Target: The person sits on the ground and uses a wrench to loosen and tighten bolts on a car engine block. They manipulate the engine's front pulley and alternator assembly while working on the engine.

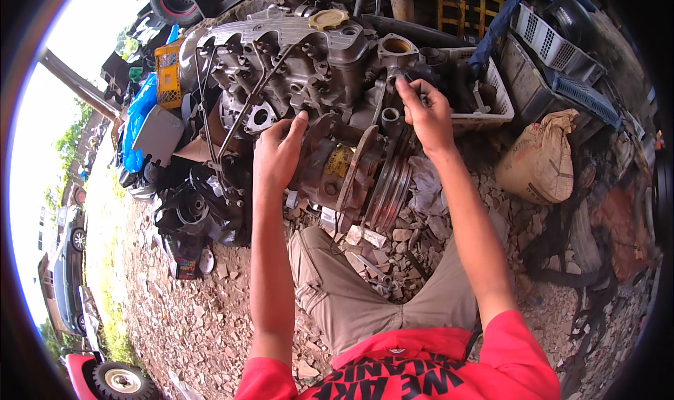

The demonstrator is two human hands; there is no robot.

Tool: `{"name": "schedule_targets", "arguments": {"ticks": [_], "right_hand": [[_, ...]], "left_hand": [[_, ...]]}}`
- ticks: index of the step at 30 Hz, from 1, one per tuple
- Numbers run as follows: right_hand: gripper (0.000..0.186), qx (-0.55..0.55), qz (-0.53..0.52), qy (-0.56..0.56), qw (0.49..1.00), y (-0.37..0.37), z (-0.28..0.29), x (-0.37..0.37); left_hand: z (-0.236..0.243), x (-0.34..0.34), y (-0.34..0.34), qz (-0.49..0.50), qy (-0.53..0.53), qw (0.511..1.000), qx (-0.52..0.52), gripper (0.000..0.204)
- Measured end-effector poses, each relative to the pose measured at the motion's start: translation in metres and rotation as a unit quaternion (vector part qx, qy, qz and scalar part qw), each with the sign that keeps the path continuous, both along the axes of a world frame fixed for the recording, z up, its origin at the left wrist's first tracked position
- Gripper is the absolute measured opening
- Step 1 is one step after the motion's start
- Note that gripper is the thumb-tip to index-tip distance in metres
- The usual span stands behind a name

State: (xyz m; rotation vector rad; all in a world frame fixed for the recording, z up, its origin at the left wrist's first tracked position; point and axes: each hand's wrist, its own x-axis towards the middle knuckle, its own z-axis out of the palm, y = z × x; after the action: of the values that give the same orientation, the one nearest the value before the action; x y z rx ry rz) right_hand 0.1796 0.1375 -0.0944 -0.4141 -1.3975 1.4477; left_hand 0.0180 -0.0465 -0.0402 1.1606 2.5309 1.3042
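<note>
A greasy engine [302,70] stands in front of me, with a ribbed metal top cover and a yellowish filler cap [328,18]. My left hand [277,154] is closed at its near side, beside a small flange plate [261,117]; its thumb points up and whatever its curled fingers grip is hidden. Under the open-topped flanged pipe neck [397,47], my right hand [430,115] touches the engine with finger and thumb close together, the other fingers curled. What they hold is too small to make out. Between my hands sits a rusty bracketed unit [340,168] with a grooved pulley [386,193].
Stony rubble [203,316] covers the ground around my knees. On the right are a tied sack [539,158] and a white crate [502,84] holding metal parts. Black plastic bags [210,214] and a yellow crate [168,73] are on the left.
</note>
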Motion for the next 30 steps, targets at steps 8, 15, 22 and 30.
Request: {"name": "schedule_targets", "arguments": {"ticks": [8,15,22,30], "right_hand": [[0.032,0.369,0.17,-0.279,0.87,-0.011,0.064,-0.09],[0.033,0.388,0.31,-0.569,0.655,-0.006,0.084,-0.138],[0.026,0.381,0.311,-0.571,0.657,0.013,0.06,-0.146],[0.032,0.43,0.275,-0.575,0.639,-0.003,0.071,-0.146]], "left_hand": [[0.005,-0.023,-0.01,-0.086,-0.089,0.992,0.008,0.041],[0.0,-0.051,-0.016,-0.157,-0.134,0.974,0.095,0.038],[-0.013,-0.064,-0.015,-0.153,-0.326,0.929,0.085,0.052],[-0.079,-0.107,0.02,-0.195,-0.328,0.921,0.081,0.043]]}}
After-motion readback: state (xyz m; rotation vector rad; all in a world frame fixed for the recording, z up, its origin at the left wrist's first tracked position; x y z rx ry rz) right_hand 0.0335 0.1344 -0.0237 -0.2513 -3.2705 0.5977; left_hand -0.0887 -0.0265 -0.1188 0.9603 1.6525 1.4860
